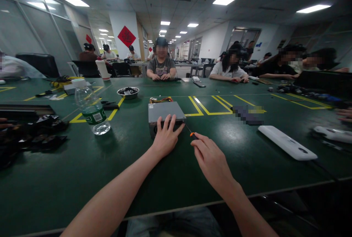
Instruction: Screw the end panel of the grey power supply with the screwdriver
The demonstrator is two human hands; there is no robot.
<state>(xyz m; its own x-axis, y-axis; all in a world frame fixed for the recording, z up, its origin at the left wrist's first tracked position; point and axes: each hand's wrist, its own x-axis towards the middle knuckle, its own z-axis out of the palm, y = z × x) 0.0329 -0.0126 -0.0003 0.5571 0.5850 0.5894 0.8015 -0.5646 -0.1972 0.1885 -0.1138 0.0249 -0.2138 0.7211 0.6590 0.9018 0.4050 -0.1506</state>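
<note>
A grey metal computer power supply [165, 110] rests on the green table, with coloured cables [160, 100] bunched at its far side. My left hand [167, 136] lies on its near side and top edge, fingers spread, steadying contact with the box. In my right hand [210, 155] is a screwdriver [193, 135] with an orange and black handle. Its thin shaft points up and left, its tip by the box's right near corner. Whether the tip sits in a screw is too small to tell.
A water bottle [92, 110] and a metal bowl [128, 92] of small parts stand left. Dark parts [35, 134] lie at far left. On the right are a phone-like dark object [247, 115] and a long white device [287, 142]. People sit across the table.
</note>
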